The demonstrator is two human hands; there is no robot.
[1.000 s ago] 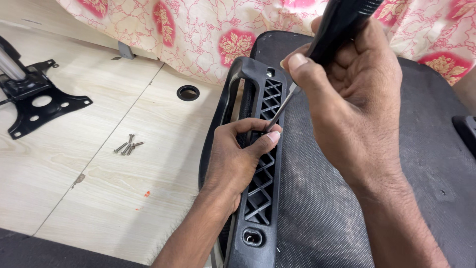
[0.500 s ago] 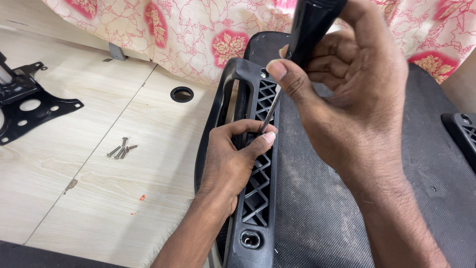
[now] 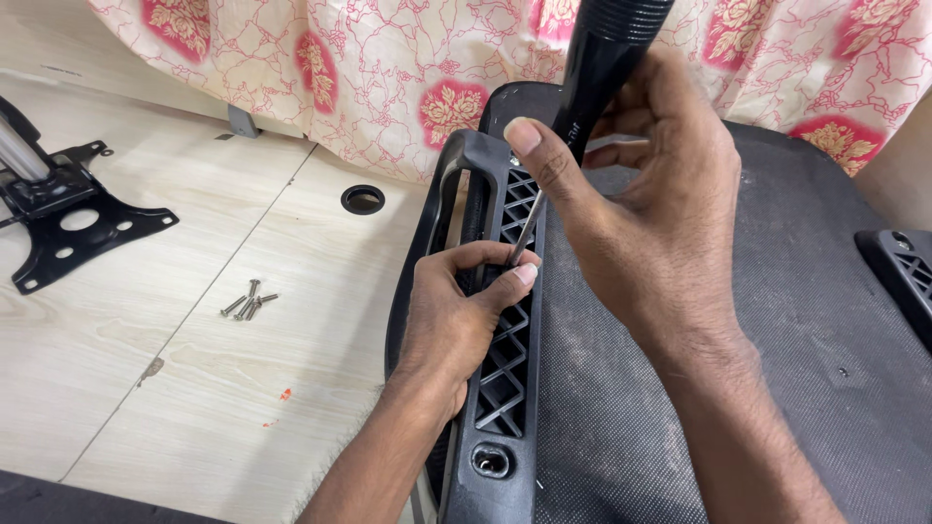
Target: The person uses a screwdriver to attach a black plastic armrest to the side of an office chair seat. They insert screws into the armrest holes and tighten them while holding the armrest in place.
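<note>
The left hand (image 3: 456, 325) comes up from the bottom edge and rests on a black plastic armrest (image 3: 500, 388) with a lattice of diamond-shaped openings. Its fingers (image 3: 485, 260) curl over the armrest's inner edge, and the thumb presses at the lattice just where the metal tip of a screwdriver (image 3: 582, 107) meets it. Below the left wrist, at the armrest's near end, sits a round screw hole (image 3: 490, 460).

The armrest lies along the left edge of a dark mesh chair seat (image 3: 777, 320), which spreads out to the right of both hands.

The right hand (image 3: 646, 228) is above and just right of the left fingers, clenched around the screwdriver's black ribbed handle, the thumb stretched along its side. The thin shaft slants down and left from those fingers into the lattice.

Well to the left of the left fingers, a small cluster of silver screws (image 3: 248, 301) lies on the pale wooden floor (image 3: 146, 388). Farther left is a black metal chair bracket (image 3: 68, 218). Beyond the left fingers a round hole (image 3: 362, 199) shows in the floor, and behind everything hangs a cream cloth with red flowers (image 3: 388, 68). A second black armrest (image 3: 898, 267) shows at the far right edge.
</note>
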